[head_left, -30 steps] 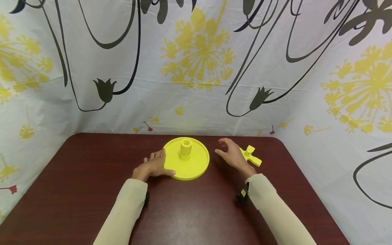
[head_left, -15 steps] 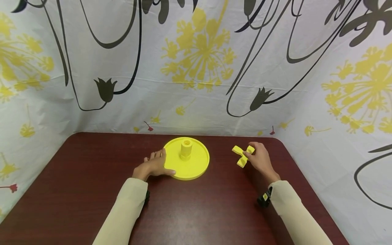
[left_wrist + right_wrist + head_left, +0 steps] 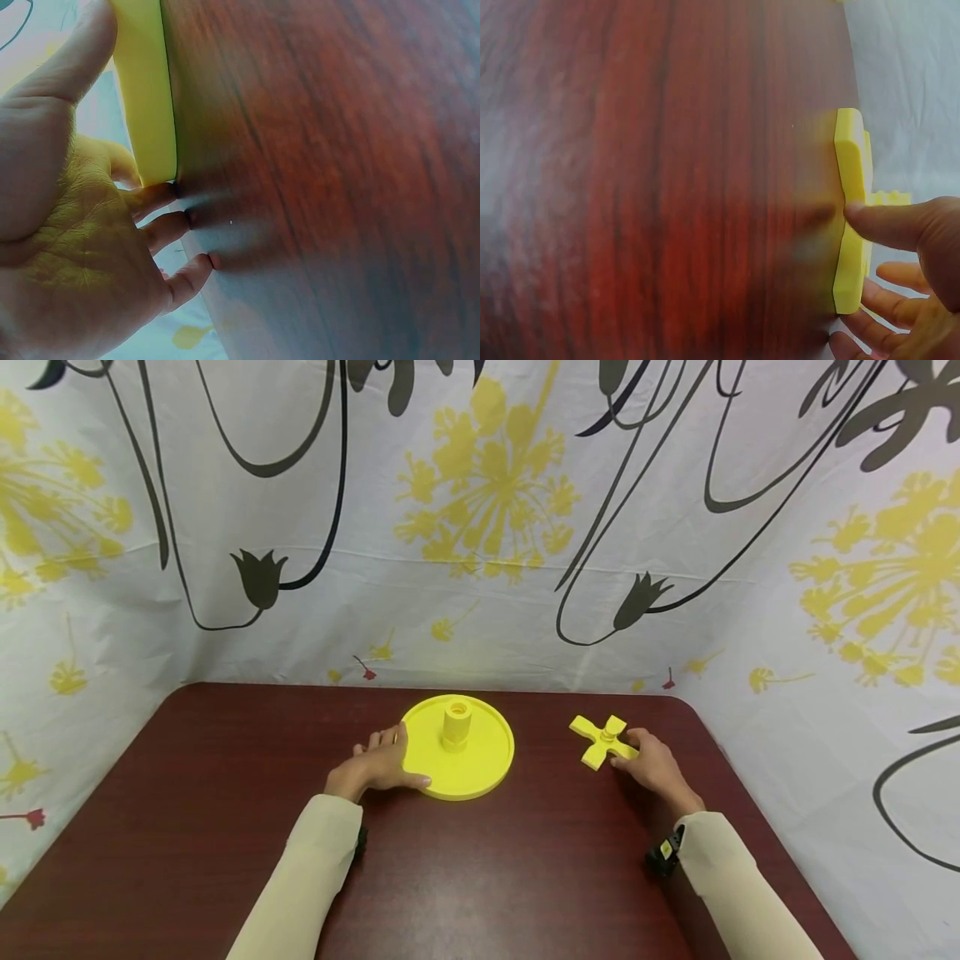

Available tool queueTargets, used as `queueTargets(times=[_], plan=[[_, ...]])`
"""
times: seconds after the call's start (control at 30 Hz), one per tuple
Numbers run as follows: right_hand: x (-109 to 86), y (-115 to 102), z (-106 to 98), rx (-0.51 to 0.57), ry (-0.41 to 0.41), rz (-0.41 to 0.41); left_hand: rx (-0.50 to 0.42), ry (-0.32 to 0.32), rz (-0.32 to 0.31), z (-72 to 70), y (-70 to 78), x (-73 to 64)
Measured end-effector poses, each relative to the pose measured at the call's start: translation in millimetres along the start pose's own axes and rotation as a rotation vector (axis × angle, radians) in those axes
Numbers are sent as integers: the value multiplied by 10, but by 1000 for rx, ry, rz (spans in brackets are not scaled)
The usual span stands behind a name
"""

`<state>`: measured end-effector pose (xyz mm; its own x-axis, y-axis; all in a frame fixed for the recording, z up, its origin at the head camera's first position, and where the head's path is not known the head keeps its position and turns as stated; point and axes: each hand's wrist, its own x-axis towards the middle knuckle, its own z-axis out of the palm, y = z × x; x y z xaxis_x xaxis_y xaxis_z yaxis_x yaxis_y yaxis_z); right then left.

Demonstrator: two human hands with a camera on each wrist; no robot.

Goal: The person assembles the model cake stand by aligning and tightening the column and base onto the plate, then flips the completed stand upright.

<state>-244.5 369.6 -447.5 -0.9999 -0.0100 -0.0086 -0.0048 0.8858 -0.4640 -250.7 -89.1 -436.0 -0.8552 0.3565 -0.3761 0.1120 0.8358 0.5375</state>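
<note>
My left hand (image 3: 372,766) holds the left edge of a round yellow disc (image 3: 480,768) with a raised rim. At its centre stands an upright hollow post (image 3: 457,727). In the left wrist view the thumb (image 3: 86,56) lies against the disc's rim (image 3: 146,97), and several fingertips touch the table. On the right, my right hand (image 3: 656,766) grips one arm of a yellow four-armed cross piece (image 3: 597,745), lying flat with a short stud upward. The right wrist view shows that stud (image 3: 891,198) is ridged, and the thumb tip presses the cross's side (image 3: 850,165).
Both yellow pieces lie near the back of a dark red-brown table (image 3: 480,877) with rounded far corners. A white cloth (image 3: 480,635) with flower prints hangs behind and along the sides. A black wrist camera (image 3: 663,853) sits under the right sleeve.
My right hand has moved rightward from above the cross piece to its right arm, uncovering the stud. The left hand and disc have stayed in place.
</note>
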Motion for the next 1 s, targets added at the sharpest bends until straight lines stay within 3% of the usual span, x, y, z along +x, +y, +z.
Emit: queueTargets(times=[0.17, 0.53, 0.77, 1.0], plan=[[2, -9, 1, -45, 20, 9, -6, -2, -8, 0, 12, 0], [10, 29, 6, -36, 13, 6, 7, -3, -15, 4, -1, 22], [37, -9, -2, 16, 95, 15, 11, -6, -16, 0, -2, 19], [77, -67, 9, 74, 219, -53, 5, -8, -15, -7, 7, 7]])
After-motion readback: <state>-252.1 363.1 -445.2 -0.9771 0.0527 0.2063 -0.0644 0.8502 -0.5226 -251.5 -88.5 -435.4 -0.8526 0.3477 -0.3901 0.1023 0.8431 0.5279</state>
